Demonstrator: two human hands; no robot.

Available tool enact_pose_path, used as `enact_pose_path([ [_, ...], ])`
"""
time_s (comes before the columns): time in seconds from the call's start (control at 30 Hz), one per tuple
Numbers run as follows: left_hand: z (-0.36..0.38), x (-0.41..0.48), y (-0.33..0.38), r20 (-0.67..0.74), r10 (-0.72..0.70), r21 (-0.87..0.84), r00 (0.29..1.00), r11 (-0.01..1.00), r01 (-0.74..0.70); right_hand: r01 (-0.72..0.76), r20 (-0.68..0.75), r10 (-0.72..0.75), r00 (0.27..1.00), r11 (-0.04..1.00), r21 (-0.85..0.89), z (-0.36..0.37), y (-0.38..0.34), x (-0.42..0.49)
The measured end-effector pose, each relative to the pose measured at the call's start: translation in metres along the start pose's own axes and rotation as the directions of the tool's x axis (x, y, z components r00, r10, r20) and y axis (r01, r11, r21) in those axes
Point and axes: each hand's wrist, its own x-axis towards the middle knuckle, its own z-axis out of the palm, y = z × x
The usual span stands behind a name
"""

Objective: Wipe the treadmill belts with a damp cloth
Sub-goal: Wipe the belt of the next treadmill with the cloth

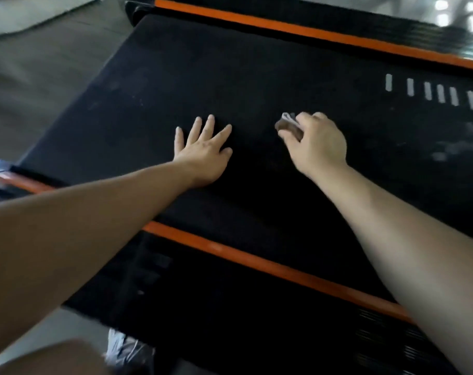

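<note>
Resting flat and spread wide, the left hand (203,155) holds nothing on the single black treadmill belt (257,77). At its 3 o'clock, the right hand (319,144) clutches one crumpled brown-and-white cloth (288,125) on the belt. Six white dashes (430,90) lie at 2 o'clock.

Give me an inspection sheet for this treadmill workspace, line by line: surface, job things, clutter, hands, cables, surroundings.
Surface: black treadmill belt, with pale smudges near its right end and white dash marks printed there.
Job's things: cloth, a small wad held at the belt.
Clutter: nothing seen.
Grippers: left hand flat on the belt, fingers spread; right hand grips the cloth.
Cables: nothing seen.
Surroundings: orange side stripes along both belt edges; grey floor to the left; grey shoe at the bottom edge.
</note>
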Motion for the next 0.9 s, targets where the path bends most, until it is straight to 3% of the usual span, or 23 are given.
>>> enact_pose_path([
  [0.1,0.0,0.0,0.003,0.014,-0.01,0.023,1.0,1.0,0.01,0.191,0.09,-0.2,0.976,0.977,0.096,-0.003,-0.02,-0.052],
  [0.17,0.004,-0.003,0.006,-0.009,-0.02,0.065,1.0,0.998,0.02,0.241,0.104,-0.254,0.962,0.963,0.124,-0.011,-0.011,-0.065],
  [0.33,0.015,-0.01,0.025,-0.091,-0.002,0.041,0.996,0.999,0.006,-0.081,-0.036,0.08,0.996,0.997,-0.015,-0.015,0.026,-0.014],
  [0.37,0.018,-0.011,0.031,-0.118,0.014,0.027,0.993,1.0,-0.01,-0.082,-0.063,0.081,0.995,0.997,-0.013,-0.013,0.025,-0.015],
  [0.53,0.029,-0.005,0.052,-0.201,-0.003,-0.023,0.98,1.0,-0.002,0.22,0.007,-0.221,0.975,0.974,0.05,-0.01,0.04,-0.021],
  [0.57,0.029,-0.005,0.055,-0.197,0.001,-0.018,0.98,1.0,-0.004,0.203,0.001,-0.203,0.979,0.979,0.005,-0.011,0.052,-0.001],
  [0.67,0.028,-0.001,0.069,-0.169,0.003,-0.032,0.986,0.999,-0.009,-0.075,-0.066,0.069,0.995,0.992,-0.104,-0.018,0.088,0.059],
  [0.7,0.026,0.003,0.074,-0.156,0.008,-0.042,0.988,0.999,-0.014,-0.104,-0.084,0.095,0.992,0.988,-0.112,-0.016,0.09,0.066],
  [0.9,0.027,0.027,0.112,-0.133,0.02,-0.057,0.991,0.998,-0.027,0.244,0.09,-0.247,0.965,0.969,0.042,-0.022,0.069,0.015],
])
